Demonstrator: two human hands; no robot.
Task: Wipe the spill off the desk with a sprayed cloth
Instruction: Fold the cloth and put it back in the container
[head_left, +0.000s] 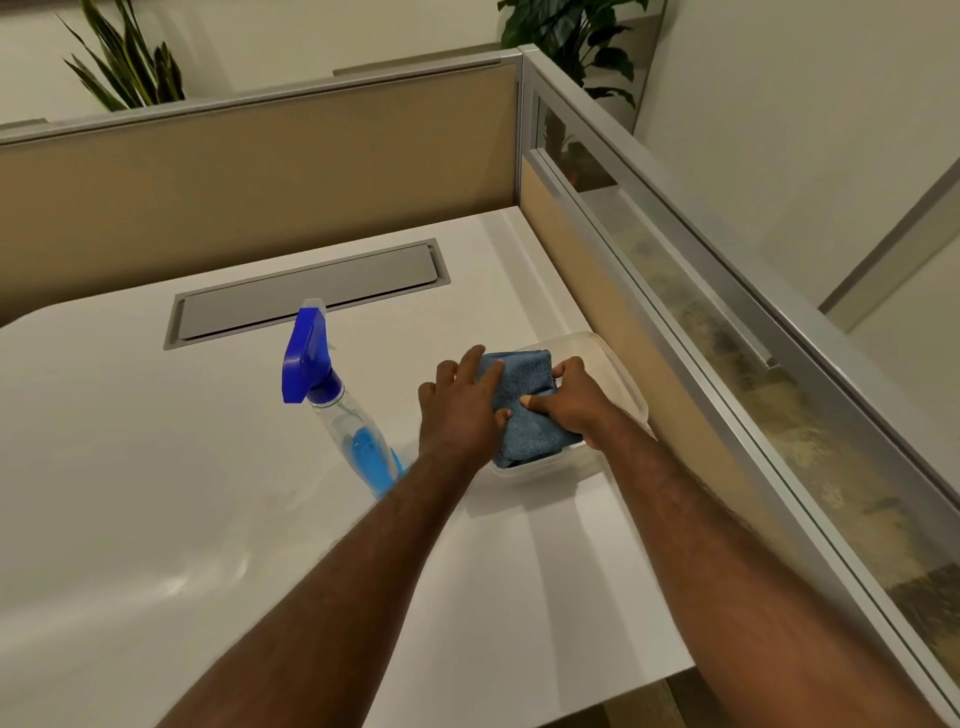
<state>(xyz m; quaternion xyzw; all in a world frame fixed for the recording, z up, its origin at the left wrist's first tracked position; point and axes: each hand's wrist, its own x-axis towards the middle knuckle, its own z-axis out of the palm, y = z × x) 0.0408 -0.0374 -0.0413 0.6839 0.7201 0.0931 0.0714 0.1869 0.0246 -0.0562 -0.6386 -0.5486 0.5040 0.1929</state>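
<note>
A folded blue cloth (524, 395) lies in a clear plastic container (621, 374) at the right side of the white desk (156, 493). My left hand (460, 410) rests flat on the cloth's left part, fingers spread. The cloth's right edge is pinched between thumb and fingers of my right hand (571, 397). A clear spray bottle (343, 415) with a blue trigger head and blue liquid stands just left of my left hand. I cannot make out a spill on the desk.
A grey cable hatch (306, 296) is set into the desk behind the bottle. Beige partition panels (260, 171) with metal frames wall the desk at the back and right. Plants (130, 67) stand behind the partitions.
</note>
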